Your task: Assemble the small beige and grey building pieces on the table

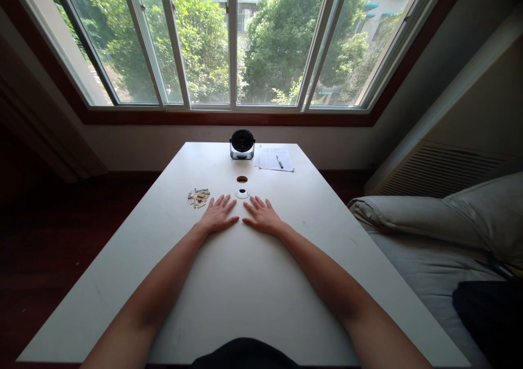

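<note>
White table [245,292] spreads wide past left hand [218,215] and right hand [262,216].

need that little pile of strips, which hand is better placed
Left, probably: the left hand lies flat just beside the pile of strips, while the right hand rests farther off, beyond the left.
</note>
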Demonstrator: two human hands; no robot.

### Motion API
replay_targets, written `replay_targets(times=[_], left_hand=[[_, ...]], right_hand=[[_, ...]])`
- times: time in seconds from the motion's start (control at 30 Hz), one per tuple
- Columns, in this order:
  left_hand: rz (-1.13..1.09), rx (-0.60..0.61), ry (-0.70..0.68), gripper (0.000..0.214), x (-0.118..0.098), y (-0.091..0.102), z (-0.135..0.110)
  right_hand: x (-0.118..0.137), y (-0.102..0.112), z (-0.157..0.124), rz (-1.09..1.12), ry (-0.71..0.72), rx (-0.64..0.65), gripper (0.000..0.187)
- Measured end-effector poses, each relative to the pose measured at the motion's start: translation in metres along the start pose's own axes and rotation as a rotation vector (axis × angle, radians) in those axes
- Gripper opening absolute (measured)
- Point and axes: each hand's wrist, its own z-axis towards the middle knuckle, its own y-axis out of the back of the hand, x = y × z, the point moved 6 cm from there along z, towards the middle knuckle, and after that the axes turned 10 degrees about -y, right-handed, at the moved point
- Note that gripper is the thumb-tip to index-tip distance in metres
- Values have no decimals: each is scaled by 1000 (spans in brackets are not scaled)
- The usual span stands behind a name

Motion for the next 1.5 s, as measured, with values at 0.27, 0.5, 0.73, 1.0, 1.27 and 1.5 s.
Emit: replay_targets(times=[0.27,0.5,0.73,1.0,1.27,1.5], left_hand=[[24,18,6,79,-1,1,0],[34,-16,35,78,2,1,0],[24,-4,49,81,5,-4,2],[21,-2,40,83,5,-4,2],[29,-8,44,83,5,-4,2],[29,2,51,82,4,-3,2]], right_hand=[[0,0,0,-13,-12,10,87],[0,3,-2,-21,-29,-8,83],[1,3,-3,-11,-36,46,90],[1,3,-4,-6,-32,53,90],[0,4,-3,-7,-33,52,90],[1,4,-4,-9,-41,73,90]])
